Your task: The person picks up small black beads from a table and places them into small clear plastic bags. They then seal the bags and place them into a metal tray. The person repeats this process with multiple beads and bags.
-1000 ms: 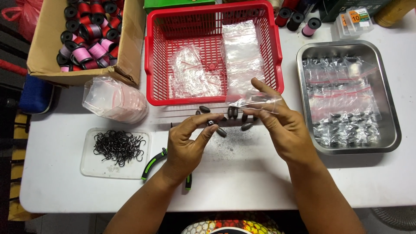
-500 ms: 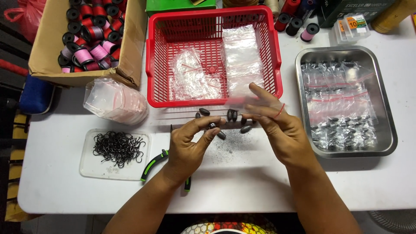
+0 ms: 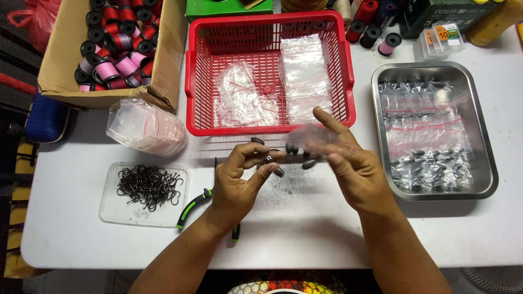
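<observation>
Sinker [image 3: 268, 158] pinched in left hand [image 3: 239, 179] fingertips (small, dark).

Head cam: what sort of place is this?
Probably a small fishing-tackle packing bench. A clear tray of black hooks, a metal tray of bagged dark sinkers, and a cardboard box of thread spools surround the hands; the left hand pinches one sinker, the right hand a small clear bag.

Before you: one white surface [image 3: 305, 228], evenly lit from above with soft shadows, its left edge bordered by dark floor [image 3: 11, 179], a blue padded seat [image 3: 46, 117] tucked beside that edge, and yellow-patterned flooring [image 3: 13, 239] below at the lower left corner.
</observation>
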